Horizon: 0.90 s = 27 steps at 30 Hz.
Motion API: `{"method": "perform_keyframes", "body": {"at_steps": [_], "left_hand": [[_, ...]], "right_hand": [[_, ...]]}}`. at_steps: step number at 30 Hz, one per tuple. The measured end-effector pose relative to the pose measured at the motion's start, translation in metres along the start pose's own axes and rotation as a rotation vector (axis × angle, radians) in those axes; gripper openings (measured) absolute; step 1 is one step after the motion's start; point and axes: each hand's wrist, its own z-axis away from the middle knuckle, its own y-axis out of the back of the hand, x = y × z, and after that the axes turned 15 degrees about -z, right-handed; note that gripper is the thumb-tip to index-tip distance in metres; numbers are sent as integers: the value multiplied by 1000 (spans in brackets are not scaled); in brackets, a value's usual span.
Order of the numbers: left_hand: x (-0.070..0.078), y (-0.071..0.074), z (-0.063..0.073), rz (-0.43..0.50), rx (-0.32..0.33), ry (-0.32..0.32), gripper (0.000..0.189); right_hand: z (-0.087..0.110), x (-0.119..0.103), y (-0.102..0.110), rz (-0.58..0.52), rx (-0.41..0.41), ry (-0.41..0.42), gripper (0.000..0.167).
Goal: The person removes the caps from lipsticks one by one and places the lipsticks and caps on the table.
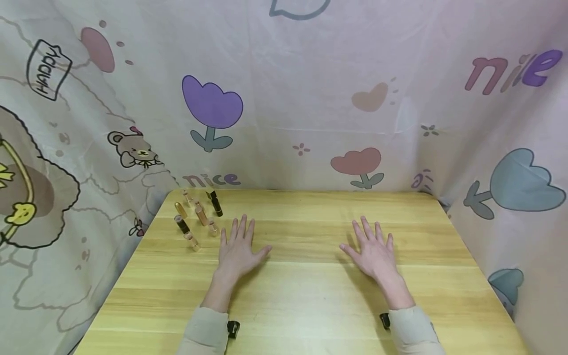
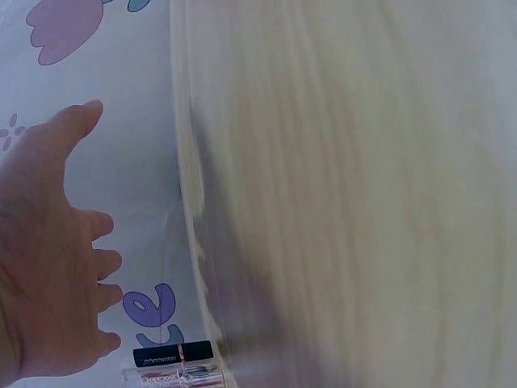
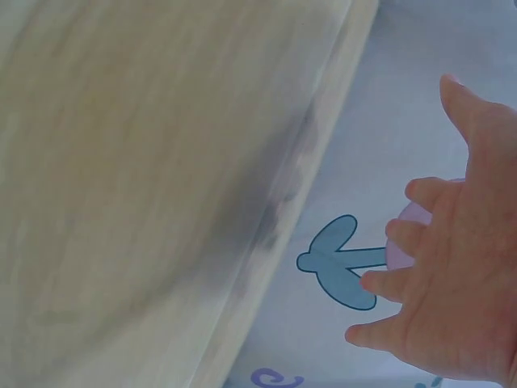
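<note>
Wooden table (image 1: 306, 301) below, left hand (image 1: 238, 252) and right hand (image 1: 376, 254) spread wide above it, each grip released! Small tubes (image 1: 201, 214) cluster toward the far left corner, near the left hand.

The tabletop (image 1: 306, 296) is streaked with yellow-tan wood grain. The whitish backdrop cloth (image 1: 288, 74) is printed with purple, dusty-red and blue-grey tulips (image 1: 217, 106). One lipstick tube (image 1: 180, 209) is coloured gold, a second tube (image 2: 161, 356) black. The sleeves (image 1: 205, 328) are coloured beige.

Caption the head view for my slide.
Left hand and right hand spread open over a wood-grain table, lipstick tubes clustered at far left.
</note>
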Motion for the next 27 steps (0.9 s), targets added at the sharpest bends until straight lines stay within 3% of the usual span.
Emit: {"method": "perform_keyframes", "body": {"at_steps": [10,18,23,27], "left_hand": [[-4,0,7,-1,13,12,99],[-3,5,13,17,43,27,98],[-7,14,17,54,120,61,98],[-13,20,16,171,215,114,95]], "right_hand": [[-1,-8,-3,-19,-4,18,91],[2,-17,-1,-76,47,62,85],[1,-28,-2,-145,84,108,82],[0,-40,-5,-256,123,156,79]]}}
